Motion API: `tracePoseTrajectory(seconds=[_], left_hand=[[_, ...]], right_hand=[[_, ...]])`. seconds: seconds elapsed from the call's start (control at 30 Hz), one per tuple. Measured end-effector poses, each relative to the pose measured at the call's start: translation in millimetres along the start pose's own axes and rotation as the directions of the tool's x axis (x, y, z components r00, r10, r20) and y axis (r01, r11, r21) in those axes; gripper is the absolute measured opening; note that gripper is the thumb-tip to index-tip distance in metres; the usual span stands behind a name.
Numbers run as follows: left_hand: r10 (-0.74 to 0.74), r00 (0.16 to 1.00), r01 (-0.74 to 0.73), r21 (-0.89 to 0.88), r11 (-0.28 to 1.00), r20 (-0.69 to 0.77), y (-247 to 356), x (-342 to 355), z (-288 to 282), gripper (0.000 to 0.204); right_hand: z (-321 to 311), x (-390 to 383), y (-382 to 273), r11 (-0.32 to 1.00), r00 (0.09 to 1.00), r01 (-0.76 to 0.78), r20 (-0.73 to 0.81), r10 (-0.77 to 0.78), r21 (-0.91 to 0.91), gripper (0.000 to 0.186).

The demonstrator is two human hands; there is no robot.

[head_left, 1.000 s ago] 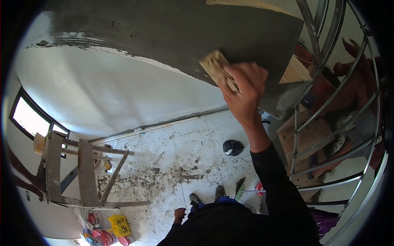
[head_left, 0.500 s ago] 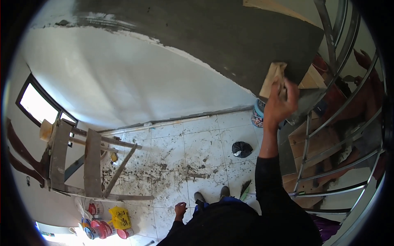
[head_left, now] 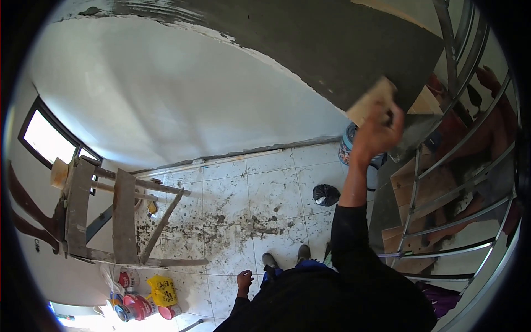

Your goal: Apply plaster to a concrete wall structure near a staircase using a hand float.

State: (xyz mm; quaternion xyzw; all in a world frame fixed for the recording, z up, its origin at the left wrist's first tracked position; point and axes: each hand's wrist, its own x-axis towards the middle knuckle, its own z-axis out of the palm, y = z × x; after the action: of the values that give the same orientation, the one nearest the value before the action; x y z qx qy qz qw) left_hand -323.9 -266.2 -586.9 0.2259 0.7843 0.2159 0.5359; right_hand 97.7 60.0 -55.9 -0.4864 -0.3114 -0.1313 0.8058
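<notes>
My right hand (head_left: 378, 130) is closed on a pale wooden plastering float (head_left: 371, 103). The float lies tilted against the lower edge of a band of wet grey plaster (head_left: 326, 52), and its outline is blurred by motion. Below that band runs smooth whitish wall (head_left: 182, 94). My left hand (head_left: 244, 281) hangs low by my body with its fingers curled in; I see nothing in it.
A rough wooden trestle (head_left: 125, 218) stands at left, near tubs (head_left: 138, 307) and a yellow bag (head_left: 162, 290). Mortar crumbs litter the tiles (head_left: 227, 188) beside a black bag (head_left: 326, 195). Past a metal railing (head_left: 464, 207) at right, another person (head_left: 487, 133) is partly visible by wooden steps (head_left: 409, 193).
The float has turned, its upper end swinging right across the plaster, while my right forearm shifted slightly left. My left hand has barely moved, and the view has shifted a little.
</notes>
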Motion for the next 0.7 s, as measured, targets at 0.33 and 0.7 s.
tracePoseTrajectory(seconds=[0.33,0.7], left_hand=[[-0.034,0.997,0.030,0.056,0.998,0.076,23,-3,-44,0.024],[-0.104,0.991,0.095,0.115,0.989,0.079,6,-10,-63,0.025]], right_hand=[[61,-30,-53,0.924,0.920,0.380,0.120,-0.374,-0.030,0.023],[74,-37,-53,0.966,0.968,0.247,0.014,-0.249,0.079,0.023]])
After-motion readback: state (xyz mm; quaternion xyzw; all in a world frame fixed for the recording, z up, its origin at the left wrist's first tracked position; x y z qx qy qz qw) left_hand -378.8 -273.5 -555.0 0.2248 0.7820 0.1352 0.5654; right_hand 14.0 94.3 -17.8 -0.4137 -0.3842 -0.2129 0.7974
